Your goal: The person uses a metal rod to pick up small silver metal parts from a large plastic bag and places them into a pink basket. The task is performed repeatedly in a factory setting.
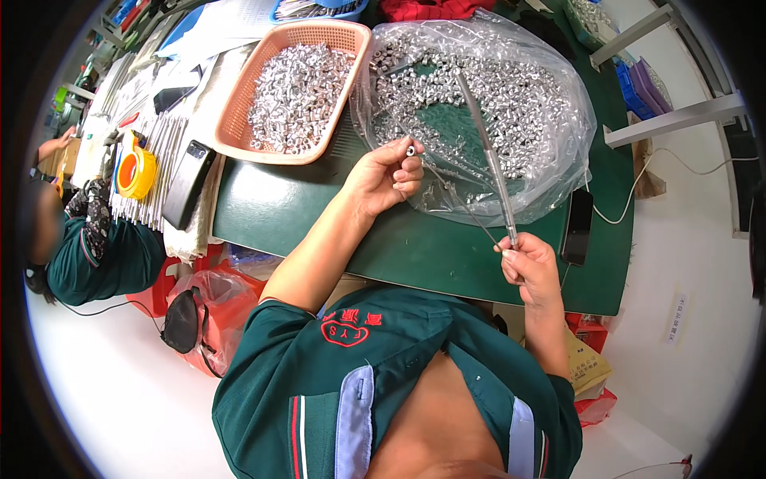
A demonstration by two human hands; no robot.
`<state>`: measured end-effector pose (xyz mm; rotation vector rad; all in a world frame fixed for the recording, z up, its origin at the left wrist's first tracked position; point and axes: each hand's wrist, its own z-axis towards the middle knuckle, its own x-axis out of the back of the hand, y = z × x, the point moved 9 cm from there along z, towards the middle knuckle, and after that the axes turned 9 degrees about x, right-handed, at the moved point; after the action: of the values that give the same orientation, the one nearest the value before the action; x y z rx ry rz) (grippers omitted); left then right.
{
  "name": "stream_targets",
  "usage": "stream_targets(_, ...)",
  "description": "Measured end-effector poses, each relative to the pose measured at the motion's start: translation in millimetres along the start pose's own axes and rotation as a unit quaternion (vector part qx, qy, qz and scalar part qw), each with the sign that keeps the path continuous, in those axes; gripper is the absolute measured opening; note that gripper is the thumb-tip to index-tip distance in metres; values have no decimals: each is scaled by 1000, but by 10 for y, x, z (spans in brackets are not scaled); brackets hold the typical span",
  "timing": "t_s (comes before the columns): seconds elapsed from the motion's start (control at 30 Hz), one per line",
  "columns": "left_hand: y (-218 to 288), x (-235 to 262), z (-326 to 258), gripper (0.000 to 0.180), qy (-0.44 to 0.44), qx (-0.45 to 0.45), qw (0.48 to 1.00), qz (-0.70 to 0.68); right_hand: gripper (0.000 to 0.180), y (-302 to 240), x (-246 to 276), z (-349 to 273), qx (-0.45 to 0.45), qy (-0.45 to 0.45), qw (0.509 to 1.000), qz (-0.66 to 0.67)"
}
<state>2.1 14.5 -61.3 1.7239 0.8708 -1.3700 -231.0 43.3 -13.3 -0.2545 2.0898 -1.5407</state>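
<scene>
My left hand (pixel 384 177) is closed in a pinch on a small silver metal sleeve (pixel 411 151), its round open end showing. It is held just over the near left edge of a clear plastic bag (pixel 570 152) full of small metal sleeves (pixel 523 88). My right hand (pixel 531 270), also closed, grips the lower end of a long slim metal rod (pixel 491 152) that slants up and left across the bag. A thinner dark rod (pixel 463 203) runs from near my left fingers to my right fingertips; whether the two rods are joined I cannot tell.
A peach plastic basket (pixel 227 120) of similar sleeves stands left of the bag on the green table (pixel 319 227). Left of it lie metal rods, yellow tape rolls (pixel 136 174) and a black phone-like case (pixel 188 184). A phone (pixel 578 227) lies at right. Another person (pixel 112 255) sits far left.
</scene>
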Motion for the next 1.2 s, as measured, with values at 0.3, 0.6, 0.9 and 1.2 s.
stream_targets(0.3, 5, 28, 9, 21, 10, -5, 1000, 0, 13, 45, 39, 23, 2, 13, 999, -40)
stream_targets(0.6, 45, 25, -27, 22, 48, -34, 998, 21, 14, 145, 281, 127, 85, 83, 968, -221)
stream_targets(0.9, 306, 76, -127, 21, 107, -150, 979, 91, 13, -103, 229, -10, 100, 64, 907, -403)
stream_targets(1.2, 338, -15, -433, 14, 160, -210, 941, 211, 14, -72, 125, -137, 113, 11, 915, -388)
